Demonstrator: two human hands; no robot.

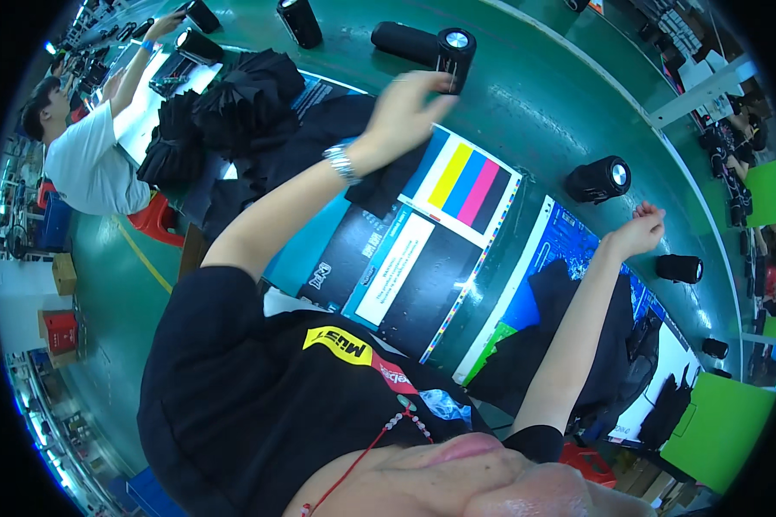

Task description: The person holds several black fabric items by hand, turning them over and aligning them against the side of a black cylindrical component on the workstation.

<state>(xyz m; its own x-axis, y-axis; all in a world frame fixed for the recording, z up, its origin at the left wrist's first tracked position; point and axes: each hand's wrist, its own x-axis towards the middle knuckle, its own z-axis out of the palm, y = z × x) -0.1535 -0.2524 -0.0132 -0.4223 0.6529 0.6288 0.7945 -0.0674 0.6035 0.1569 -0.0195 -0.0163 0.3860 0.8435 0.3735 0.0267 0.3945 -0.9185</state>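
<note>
My left hand (pixel 409 116), a silver watch at its wrist, reaches over the bench with thumb and fingers apart. Its fingertips overlap the lower part of an upright black cylindrical speaker (pixel 457 56) with a shiny round top; whether they touch it, I cannot tell. Behind that speaker lies another black cylinder (pixel 403 41) on its side. Farther right, my right hand (pixel 636 234) is raised above the bench with loosely curled fingers and nothing visible in it. It is between a black speaker (pixel 599 179) with a shiny round end and a smaller-looking black cylinder (pixel 679 269).
Printed sheets (pixel 384 258) cover the green bench (pixel 526 121) beneath my arms. Black cloth pieces (pixel 526 345) lie under my right forearm, and a dark cloth pile (pixel 241 99) sits at left. A co-worker (pixel 99 155) reaches along the bench. Red stools (pixel 157 222) stand below.
</note>
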